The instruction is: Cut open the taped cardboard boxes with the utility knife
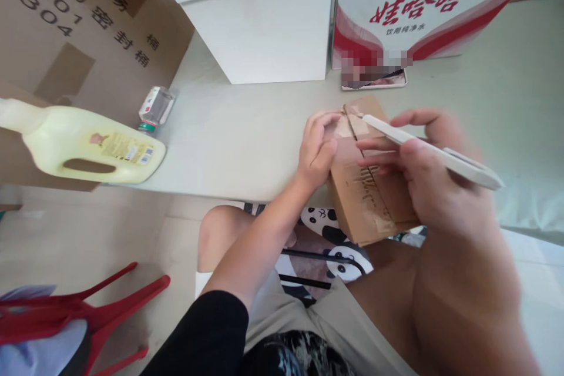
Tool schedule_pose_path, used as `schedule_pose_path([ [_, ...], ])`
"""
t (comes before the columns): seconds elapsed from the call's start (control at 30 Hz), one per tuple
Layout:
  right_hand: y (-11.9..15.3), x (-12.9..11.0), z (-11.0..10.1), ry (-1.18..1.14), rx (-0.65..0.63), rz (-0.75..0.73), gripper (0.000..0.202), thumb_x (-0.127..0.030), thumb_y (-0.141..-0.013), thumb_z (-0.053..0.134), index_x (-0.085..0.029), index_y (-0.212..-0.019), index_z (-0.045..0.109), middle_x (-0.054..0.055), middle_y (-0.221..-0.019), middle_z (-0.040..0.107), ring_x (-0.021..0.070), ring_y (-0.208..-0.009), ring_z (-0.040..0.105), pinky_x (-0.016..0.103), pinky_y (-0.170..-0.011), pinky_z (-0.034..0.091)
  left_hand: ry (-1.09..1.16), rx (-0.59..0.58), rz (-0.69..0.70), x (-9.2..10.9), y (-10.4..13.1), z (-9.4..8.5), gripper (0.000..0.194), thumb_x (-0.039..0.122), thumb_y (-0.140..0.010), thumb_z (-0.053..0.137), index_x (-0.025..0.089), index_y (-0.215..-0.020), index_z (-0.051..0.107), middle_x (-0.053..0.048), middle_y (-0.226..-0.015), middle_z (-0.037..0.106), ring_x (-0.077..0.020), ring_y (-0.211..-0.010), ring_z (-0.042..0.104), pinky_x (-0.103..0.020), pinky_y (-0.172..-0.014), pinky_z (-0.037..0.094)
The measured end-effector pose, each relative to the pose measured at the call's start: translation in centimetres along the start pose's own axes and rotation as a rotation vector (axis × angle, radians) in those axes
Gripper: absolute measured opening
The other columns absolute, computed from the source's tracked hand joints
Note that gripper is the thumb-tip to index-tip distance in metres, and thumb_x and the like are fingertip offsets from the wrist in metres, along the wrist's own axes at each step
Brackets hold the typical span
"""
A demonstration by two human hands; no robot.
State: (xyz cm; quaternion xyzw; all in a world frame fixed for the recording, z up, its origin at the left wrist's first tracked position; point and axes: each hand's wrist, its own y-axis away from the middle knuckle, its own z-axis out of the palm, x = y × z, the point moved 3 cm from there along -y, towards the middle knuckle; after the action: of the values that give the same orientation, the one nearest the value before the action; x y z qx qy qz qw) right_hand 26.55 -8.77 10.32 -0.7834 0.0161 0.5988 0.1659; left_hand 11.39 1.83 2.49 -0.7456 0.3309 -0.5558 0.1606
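Observation:
A small brown cardboard box with handwriting and tape extends past the table's front edge, above my lap. Its top seam runs lengthwise as a dark line. My left hand grips the box's left side near the far end, fingers curled at the corner. In my right hand is a white box cutter, held between thumb and fingers. The cutter's front end points left, over the far end of the seam; whether its blade touches the tape is too small to tell. Some right fingers reach over the box top.
A pale yellow jug and a small clear bottle lie at the left by a large carton. White boxes, a red-and-white carton and a phone-like object are beyond the box. A red chair stands lower left.

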Motion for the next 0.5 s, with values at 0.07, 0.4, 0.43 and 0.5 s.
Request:
schedule_pose_path([
  [0.07,-0.18,0.18,0.34,0.124,-0.013,0.003,0.042,-0.064,-0.099,0.050,-0.030,-0.119,0.064,0.003,-0.090,0.075,0.0203,-0.069,0.071,0.036,-0.062,0.053,0.039,0.070,0.006,-0.04,0.50,0.32,0.050,0.062,-0.099,0.035,0.024,-0.126,0.055,-0.012,-0.129,0.060,-0.0299,-0.127,0.056,-0.048,-0.111,0.044],
  [0.4,-0.18,-0.04,0.46,0.315,0.014,-0.010,0.038,-0.052,-0.098,0.055,-0.030,-0.126,0.070,0.005,-0.103,0.077,0.0241,-0.082,0.071,0.043,-0.074,0.055,-0.032,0.059,0.013,-0.26,0.65,0.48,0.051,0.065,-0.102,0.027,0.025,-0.105,0.058,-0.011,-0.123,0.059,-0.0293,-0.124,0.056,-0.051,-0.111,0.043],
  [0.43,-0.16,0.03,0.51,0.345,0.002,-0.003,0.038,-0.049,-0.097,0.058,-0.031,-0.127,0.069,0.005,-0.103,0.078,0.0245,-0.083,0.072,0.043,-0.073,0.055,-0.016,0.069,0.025,-0.25,0.70,0.50,0.049,0.064,-0.102,0.028,0.025,-0.106,0.058,-0.010,-0.123,0.058,-0.0292,-0.124,0.056,-0.051,-0.110,0.043],
  [0.5,-0.12,0.00,0.66,0.398,-0.010,-0.008,0.035,-0.043,-0.095,0.059,-0.031,-0.126,0.070,0.004,-0.102,0.078,0.0253,-0.084,0.073,0.044,-0.076,0.056,0.037,0.093,0.056,-0.16,0.75,0.52,0.046,0.061,-0.102,0.031,0.025,-0.106,0.059,-0.010,-0.122,0.059,-0.0291,-0.123,0.057,-0.051,-0.109,0.044],
])
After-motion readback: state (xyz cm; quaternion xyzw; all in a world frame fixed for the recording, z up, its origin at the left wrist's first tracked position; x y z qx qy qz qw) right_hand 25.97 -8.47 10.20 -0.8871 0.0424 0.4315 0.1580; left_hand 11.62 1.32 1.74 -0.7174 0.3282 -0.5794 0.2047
